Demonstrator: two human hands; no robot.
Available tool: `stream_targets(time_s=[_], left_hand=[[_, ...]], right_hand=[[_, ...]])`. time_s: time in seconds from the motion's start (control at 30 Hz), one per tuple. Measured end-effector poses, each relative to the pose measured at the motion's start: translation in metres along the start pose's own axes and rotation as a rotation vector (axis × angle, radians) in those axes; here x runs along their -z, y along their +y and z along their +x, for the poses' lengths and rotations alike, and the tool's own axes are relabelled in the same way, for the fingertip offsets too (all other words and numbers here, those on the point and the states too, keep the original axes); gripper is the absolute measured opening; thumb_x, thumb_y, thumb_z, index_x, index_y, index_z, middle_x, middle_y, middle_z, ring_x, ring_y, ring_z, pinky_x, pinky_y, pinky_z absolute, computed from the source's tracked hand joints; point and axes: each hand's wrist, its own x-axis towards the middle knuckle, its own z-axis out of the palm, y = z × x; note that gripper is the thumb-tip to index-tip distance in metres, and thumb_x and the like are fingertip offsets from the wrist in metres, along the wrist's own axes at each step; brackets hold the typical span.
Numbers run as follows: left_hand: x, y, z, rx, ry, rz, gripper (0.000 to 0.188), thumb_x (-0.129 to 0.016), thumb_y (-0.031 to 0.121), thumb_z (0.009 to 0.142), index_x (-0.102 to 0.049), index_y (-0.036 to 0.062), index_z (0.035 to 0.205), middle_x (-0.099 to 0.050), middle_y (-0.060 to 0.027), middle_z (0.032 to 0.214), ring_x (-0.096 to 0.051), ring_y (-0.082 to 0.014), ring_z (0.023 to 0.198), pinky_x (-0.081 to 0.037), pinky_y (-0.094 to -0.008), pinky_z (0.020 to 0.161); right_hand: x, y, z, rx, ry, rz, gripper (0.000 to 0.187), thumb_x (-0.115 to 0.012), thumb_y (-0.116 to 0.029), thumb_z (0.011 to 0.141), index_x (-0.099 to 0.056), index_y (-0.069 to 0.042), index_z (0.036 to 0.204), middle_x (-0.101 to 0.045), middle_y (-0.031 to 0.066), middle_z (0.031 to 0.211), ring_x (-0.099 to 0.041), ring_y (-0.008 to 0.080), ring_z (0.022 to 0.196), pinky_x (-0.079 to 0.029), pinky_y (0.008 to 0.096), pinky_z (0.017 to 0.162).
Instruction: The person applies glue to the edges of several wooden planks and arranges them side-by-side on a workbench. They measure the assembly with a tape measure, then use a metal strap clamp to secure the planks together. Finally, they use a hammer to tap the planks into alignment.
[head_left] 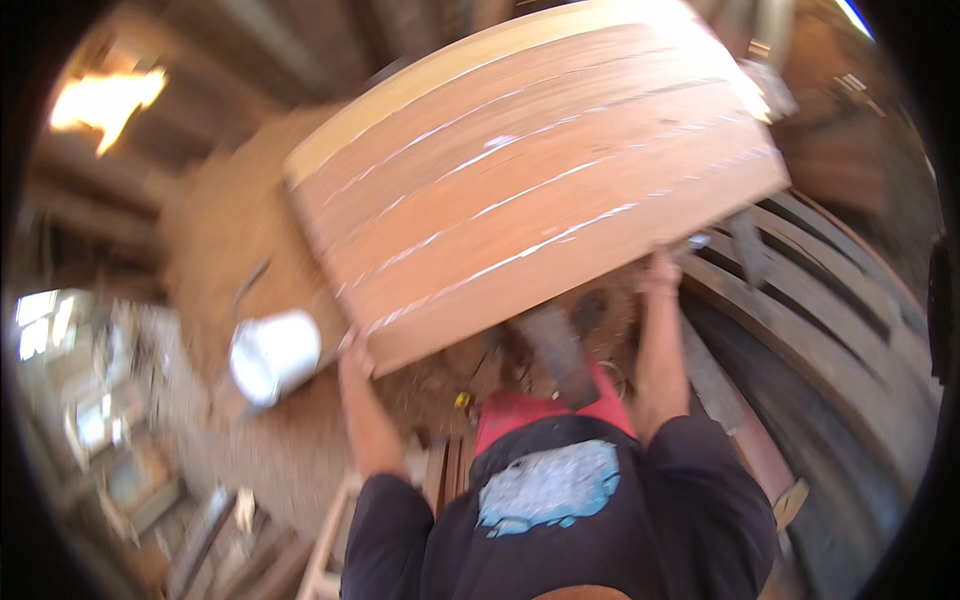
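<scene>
A large reddish wooden panel (530, 170), made of several joined boards with pale glue lines between them, is lifted and tilted in front of me. My left hand (355, 352) grips its lower left corner. My right hand (660, 272) holds its near edge further right. Both arms reach up from a dark shirt with a pale blue print (545, 487). The picture is blurred by motion.
A white bucket (272, 355) stands on the sawdust-covered floor (215, 240) at the left. Dark stacked planks (820, 320) lie at the right. A dark tool or block (555, 350) sits under the panel. Light timber pieces (325, 550) lie near my left side.
</scene>
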Motion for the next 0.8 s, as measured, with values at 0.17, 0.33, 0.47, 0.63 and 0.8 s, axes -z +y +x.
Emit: stream_targets(time_s=[0.17, 0.33, 0.47, 0.63, 0.8], left_hand=[[0.021, -0.018, 0.012, -0.049, 0.108, -0.12, 0.062, -0.075, 0.02, 0.087, -0.047, -0.0026, 0.137, -0.058, -0.0122, 0.129, -0.053, -0.0223, 0.12, -0.04, -0.0408, 0.105], [0.029, -0.028, 0.01, -0.012, 0.007, -0.263, 0.065, -0.081, 0.026, 0.082, -0.051, -0.0015, 0.132, -0.06, -0.0106, 0.124, -0.053, -0.0209, 0.118, -0.042, -0.0405, 0.103], [0.032, -0.033, 0.006, -0.032, -0.066, -0.351, 0.059, -0.081, 0.027, 0.081, -0.055, 0.0002, 0.127, -0.063, -0.0084, 0.119, -0.059, -0.0204, 0.11, -0.048, -0.043, 0.097], [0.028, -0.021, -0.006, 0.059, -0.094, -0.483, 0.048, -0.08, 0.025, 0.083, -0.06, 0.001, 0.119, -0.066, -0.0078, 0.115, -0.062, -0.0206, 0.106, -0.051, -0.0424, 0.094], [0.026, -0.032, -0.005, 0.039, 0.026, -0.404, 0.044, -0.078, 0.027, 0.084, -0.062, 0.0011, 0.117, -0.065, -0.0094, 0.115, -0.061, -0.0215, 0.109, -0.05, -0.0431, 0.093]], right_hand=[[0.013, 0.0, 0.036, -0.099, -0.228, -0.016, 0.039, -0.069, -0.036, 0.091, -0.063, -0.01, 0.119, -0.065, 0.0069, 0.12, -0.058, 0.0247, 0.116, -0.039, 0.0472, 0.103], [0.001, -0.006, 0.025, -0.057, -0.209, 0.057, 0.024, -0.067, -0.029, 0.094, -0.066, -0.006, 0.101, -0.068, 0.0032, 0.092, -0.065, 0.0205, 0.089, -0.054, 0.0388, 0.088], [-0.001, -0.01, 0.019, -0.016, -0.219, 0.034, 0.023, -0.066, -0.028, 0.095, -0.065, -0.006, 0.101, -0.067, 0.0037, 0.088, -0.065, 0.0205, 0.088, -0.055, 0.0375, 0.086], [0.0, -0.013, 0.027, -0.016, -0.19, 0.042, 0.026, -0.064, -0.03, 0.096, -0.064, -0.005, 0.101, -0.066, 0.0048, 0.088, -0.064, 0.0208, 0.092, -0.057, 0.0377, 0.086], [0.0, -0.013, 0.031, 0.0, -0.242, -0.01, 0.028, -0.061, -0.032, 0.098, -0.064, -0.005, 0.099, -0.064, 0.0032, 0.085, -0.064, 0.0208, 0.086, -0.057, 0.0394, 0.087]])
